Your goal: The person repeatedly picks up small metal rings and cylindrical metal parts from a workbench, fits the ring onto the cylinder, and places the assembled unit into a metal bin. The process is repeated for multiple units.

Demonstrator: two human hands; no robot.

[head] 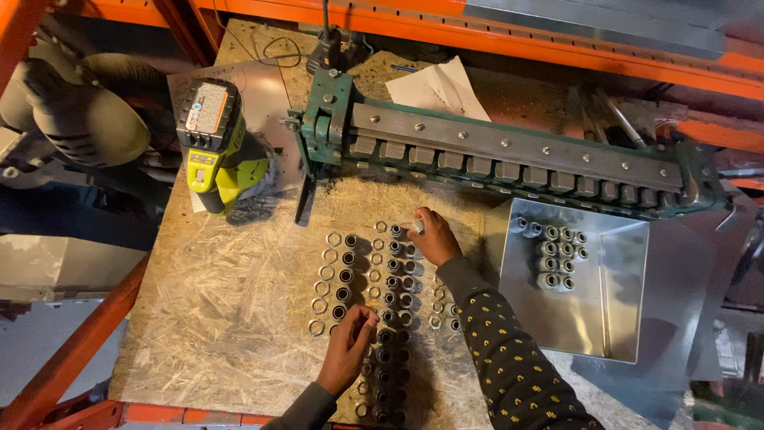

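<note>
Fittings (pixel 382 295) of metal, small rings and short threaded pieces, stand in several rows on the chipboard surface (pixel 223 318), from its middle down to the near edge. At the far left a dark round object (pixel 87 111) lies beyond the orange rack post (pixel 72 350). To the right of it a yellow-green cordless drill (pixel 216 147) lies on a grey metal sheet (pixel 263 103), with its battery toward the far side.

The left hand (pixel 348 346) comes from the near edge and rests on the rows; its fingers (pixel 368 316) are pinched together on one small fitting in a middle row. The right hand (pixel 434 236), in a dark sleeve (pixel 501 350) with yellow marks, reaches to the far end of the rows, just near the green machine. Its fingers (pixel 419 221) are closed around a small light piece (pixel 417 227); what kind of piece, I cannot tell.

A long green bending machine (pixel 509 155) crosses the far side, with white paper (pixel 436 91) behind it. At the right stands an open tray (pixel 605 318) of shiny sheet metal, and a group of finished fittings (pixel 555 256) lies in its far left corner, well apart from the rows.
</note>
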